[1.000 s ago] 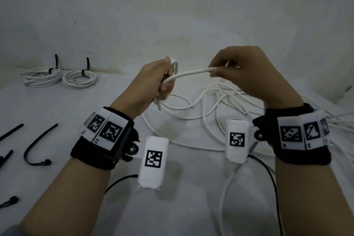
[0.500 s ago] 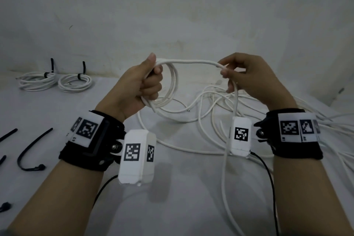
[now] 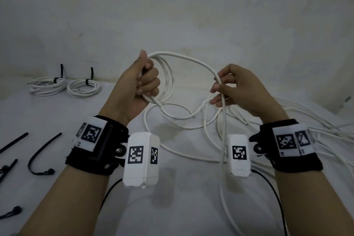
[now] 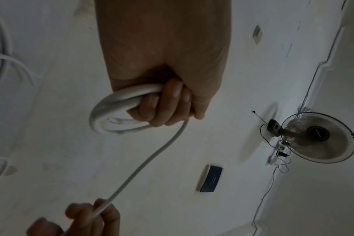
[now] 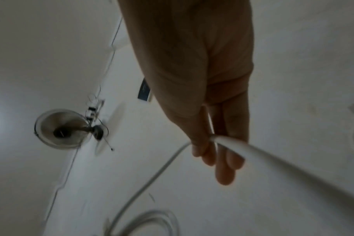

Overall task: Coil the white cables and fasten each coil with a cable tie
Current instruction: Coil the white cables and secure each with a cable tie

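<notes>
My left hand [image 3: 141, 86] is raised above the table and grips several loops of a white cable coil [image 3: 168, 82], its fingers curled round the bundle [image 4: 119, 111]. From the coil the white cable [image 3: 191, 59] arches right to my right hand [image 3: 228, 88], which pinches it between thumb and fingers [image 5: 210, 143]. Below that hand the cable hangs straight down [image 3: 223, 140] past the wrist camera to the table. Loose black cable ties [image 3: 38, 155] lie at the left.
A tangle of loose white cables [image 3: 306, 126] spreads over the white table at centre and right. Two tied coils [image 3: 47, 85] [image 3: 83, 88] lie at the back left by the wall. More black ties [image 3: 9, 214] sit at the left edge.
My hands have moved apart, the right one going right and down. The cable between them has grown from a short straight stretch into a wide arch, and the left hand turned upright with its loops.
</notes>
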Demonstrator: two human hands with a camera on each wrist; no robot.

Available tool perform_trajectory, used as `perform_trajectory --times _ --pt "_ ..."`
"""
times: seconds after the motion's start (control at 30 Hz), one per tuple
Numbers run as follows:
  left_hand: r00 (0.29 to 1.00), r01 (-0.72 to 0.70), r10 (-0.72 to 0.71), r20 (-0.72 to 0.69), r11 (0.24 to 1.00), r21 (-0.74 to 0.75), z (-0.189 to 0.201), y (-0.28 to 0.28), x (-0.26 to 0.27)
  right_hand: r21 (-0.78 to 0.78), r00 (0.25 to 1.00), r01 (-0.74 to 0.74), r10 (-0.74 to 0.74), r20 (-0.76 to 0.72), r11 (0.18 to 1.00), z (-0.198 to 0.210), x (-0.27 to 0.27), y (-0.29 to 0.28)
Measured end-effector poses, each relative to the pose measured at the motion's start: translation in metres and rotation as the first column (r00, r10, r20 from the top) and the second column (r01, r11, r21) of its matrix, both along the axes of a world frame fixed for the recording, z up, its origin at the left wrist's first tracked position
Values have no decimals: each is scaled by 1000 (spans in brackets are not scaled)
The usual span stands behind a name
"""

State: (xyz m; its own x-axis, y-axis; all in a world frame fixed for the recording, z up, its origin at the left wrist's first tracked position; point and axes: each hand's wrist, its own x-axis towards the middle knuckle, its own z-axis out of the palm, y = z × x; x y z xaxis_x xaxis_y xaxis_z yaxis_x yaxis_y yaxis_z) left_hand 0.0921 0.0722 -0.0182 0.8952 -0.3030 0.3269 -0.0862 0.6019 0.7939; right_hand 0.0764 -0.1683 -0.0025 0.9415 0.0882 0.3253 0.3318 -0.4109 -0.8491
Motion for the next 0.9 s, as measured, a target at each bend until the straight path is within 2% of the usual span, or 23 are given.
perform_trajectory --times 0.13,0.23,0.3,0.37,0.47,0.53,0.6,0.77,0.83,0.9 --pt "999 -39 39 -8 998 -44 2 0 1 38 997 -35 37 -70 999 -11 1 11" --pt "998 -57 51 -40 987 -149 2 4 4 -81 972 -151 133 -196 985 -18 -7 9" --pt "997 -61 51 -50 976 -210 3 11 6 -172 965 -186 146 -219 967 -18 -16 6" --pt "998 -50 38 -57 968 -246 3 15 9 -264 981 -143 100 -169 954 -14 -21 0" --pt "998 -8 -8 -62 965 -263 2 17 10 -387 994 90 -62 85 918 -6 -18 -11" --pt "996 20 -41 -74 964 -266 1 15 9 -450 950 259 -142 277 854 -1 -14 -19" --pt "995 24 -50 -89 963 -270 1 12 9 -553 930 303 -115 349 776 1 -11 -27" --pt "994 12 -47 -97 943 -333 1 13 11 -803 984 78 82 155 591 -11 -20 -30" --pt "995 1 -37 -93 932 -361 1 12 12 -870 983 66 120 141 488 -17 -26 -26" --pt "997 -11 -19 -77 931 -364 2 9 11 -936 975 115 143 171 334 -21 -33 -20"
